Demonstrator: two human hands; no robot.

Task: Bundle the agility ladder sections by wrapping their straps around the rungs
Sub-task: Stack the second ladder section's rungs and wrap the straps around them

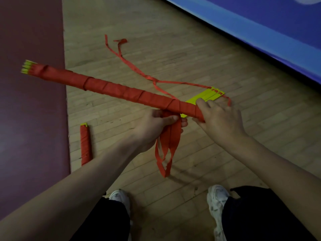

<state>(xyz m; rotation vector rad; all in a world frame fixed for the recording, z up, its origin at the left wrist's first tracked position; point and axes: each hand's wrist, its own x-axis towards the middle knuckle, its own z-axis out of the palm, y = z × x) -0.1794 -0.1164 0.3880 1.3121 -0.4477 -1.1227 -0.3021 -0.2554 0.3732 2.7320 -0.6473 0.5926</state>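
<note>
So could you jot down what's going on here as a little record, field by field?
Held item: long bundle, yellow rungs wrapped in red strap, held above the floor
Left hand: grips the strap loops hanging below the bundle
Right hand: holds the bundle's right end
On the floor: short wrapped bundle; unwrapped yellow rungs with loose straps trailing away
Surroundings: wooden floor, maroon mat, blue surface
Stage: long bundle looks almost wrapped; strap end not yet secured

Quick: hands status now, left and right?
Left hand: gripping the red strap loops.
Right hand: holding the end of the wrapped bundle.
</note>
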